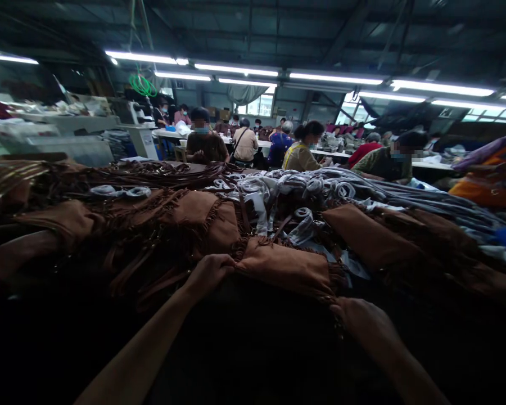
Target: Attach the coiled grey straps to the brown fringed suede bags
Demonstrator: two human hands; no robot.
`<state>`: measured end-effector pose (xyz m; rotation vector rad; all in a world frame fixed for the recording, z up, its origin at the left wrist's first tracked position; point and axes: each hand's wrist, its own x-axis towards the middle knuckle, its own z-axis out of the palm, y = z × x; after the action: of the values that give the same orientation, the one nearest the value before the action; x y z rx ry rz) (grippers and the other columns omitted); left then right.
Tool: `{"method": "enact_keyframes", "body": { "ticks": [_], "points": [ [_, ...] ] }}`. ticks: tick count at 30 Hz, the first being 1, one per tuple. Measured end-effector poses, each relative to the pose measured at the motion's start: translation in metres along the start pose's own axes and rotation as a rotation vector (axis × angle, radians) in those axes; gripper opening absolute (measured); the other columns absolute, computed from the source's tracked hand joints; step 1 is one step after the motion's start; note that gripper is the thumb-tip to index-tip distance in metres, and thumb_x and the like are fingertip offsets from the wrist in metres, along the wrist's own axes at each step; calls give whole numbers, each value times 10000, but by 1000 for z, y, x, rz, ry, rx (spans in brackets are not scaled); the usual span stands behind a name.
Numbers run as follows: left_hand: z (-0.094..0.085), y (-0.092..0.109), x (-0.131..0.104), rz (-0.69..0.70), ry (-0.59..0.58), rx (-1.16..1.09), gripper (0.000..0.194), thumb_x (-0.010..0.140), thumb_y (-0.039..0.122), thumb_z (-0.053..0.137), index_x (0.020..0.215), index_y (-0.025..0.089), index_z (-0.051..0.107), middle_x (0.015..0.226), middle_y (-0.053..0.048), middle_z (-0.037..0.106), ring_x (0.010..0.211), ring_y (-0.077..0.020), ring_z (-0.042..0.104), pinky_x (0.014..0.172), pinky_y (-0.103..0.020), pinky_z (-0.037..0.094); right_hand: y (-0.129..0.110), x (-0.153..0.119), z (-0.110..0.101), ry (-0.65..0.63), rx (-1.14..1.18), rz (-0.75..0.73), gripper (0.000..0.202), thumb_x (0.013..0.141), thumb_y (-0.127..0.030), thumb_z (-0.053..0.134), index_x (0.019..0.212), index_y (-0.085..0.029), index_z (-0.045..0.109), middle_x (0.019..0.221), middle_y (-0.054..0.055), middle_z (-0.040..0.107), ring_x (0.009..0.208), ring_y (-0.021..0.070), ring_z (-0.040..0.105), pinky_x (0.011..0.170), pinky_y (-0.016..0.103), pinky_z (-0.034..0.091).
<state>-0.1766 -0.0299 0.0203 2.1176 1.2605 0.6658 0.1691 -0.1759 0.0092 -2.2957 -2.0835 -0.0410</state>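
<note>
A brown fringed bag [287,265] is stretched between my two hands in the middle of the head view. My left hand [213,270] is closed on its left corner. At its lower right corner, near some small metal fittings, my right hand [360,318] is closed on the edge. More brown fringed bags [194,208] lie just behind and to the left, with brown straps hanging below them. Another brown bag [369,236] lies to the right. The lower part of the view is very dark.
Wrapped grey straps [307,183] are heaped behind the bags. At the left edge, another person's hand [29,250] reaches to a brown piece [69,219]. Several people sit at long tables farther back. An orange bag [491,185] stands at the right.
</note>
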Motion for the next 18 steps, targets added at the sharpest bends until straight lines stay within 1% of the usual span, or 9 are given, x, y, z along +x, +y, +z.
{"method": "enact_keyframes", "body": {
  "ticks": [2,4,6,8,10,11,13,15,18],
  "points": [
    [2,1,0,18,-28,-11,227,783,273,549,908,199,724,896,-21,730,833,-187,653,756,-237,449,33,-11,-2,-14,-64,62,251,899,-288,496,685,-262,624,696,72,687,650,256,660,531,328,388],
    [4,4,0,33,-32,-14,231,787,275,542,908,201,724,913,-26,728,849,-191,652,776,-243,448,41,-16,-6,36,-120,106,207,862,-226,533,685,-270,630,708,104,681,650,272,654,547,363,410],
    [3,8,1,17,-20,-2,236,782,287,544,908,199,724,927,-31,727,861,-199,650,790,-249,451,23,-13,-11,151,-131,87,87,783,-189,625,800,-262,670,835,143,696,757,313,657,640,421,460],
    [-1,14,2,10,-43,2,238,776,300,546,896,193,721,910,-29,725,858,-201,648,792,-250,455,-13,1,-14,304,-69,-21,398,690,-246,737,1078,-240,650,1126,165,650,995,367,605,829,497,461],
    [-6,21,3,28,-100,-12,234,772,310,549,877,182,714,870,-19,719,839,-194,640,779,-243,457,-56,24,-11,337,40,-167,684,700,-360,738,1323,-226,492,1332,133,534,1184,362,495,967,517,406],
    [-9,24,3,38,-123,-23,232,770,315,551,868,177,710,845,-14,714,822,-187,634,767,-238,457,-75,36,-8,325,62,-213,706,732,-374,707,1368,-217,441,1376,134,494,1221,366,460,992,539,378],
    [-14,30,1,39,-150,-45,226,766,328,560,845,170,702,795,-4,698,775,-169,616,727,-227,453,-105,57,-3,282,68,-252,550,836,-252,582,1366,-185,449,1356,152,511,1200,347,484,973,538,391],
    [-17,34,-2,1,-176,-81,232,756,355,580,823,164,695,729,3,674,691,-149,585,648,-213,439,-116,69,-6,237,56,-284,465,872,-124,462,1333,-166,494,1263,164,582,1097,318,560,892,480,456],
    [-21,37,-7,-75,-184,-185,320,752,450,600,859,161,686,693,-1,647,612,-132,538,559,-207,408,-93,71,-36,234,25,-319,484,864,-54,397,1321,-159,516,1165,147,631,981,289,609,774,378,502]
  ]
}}
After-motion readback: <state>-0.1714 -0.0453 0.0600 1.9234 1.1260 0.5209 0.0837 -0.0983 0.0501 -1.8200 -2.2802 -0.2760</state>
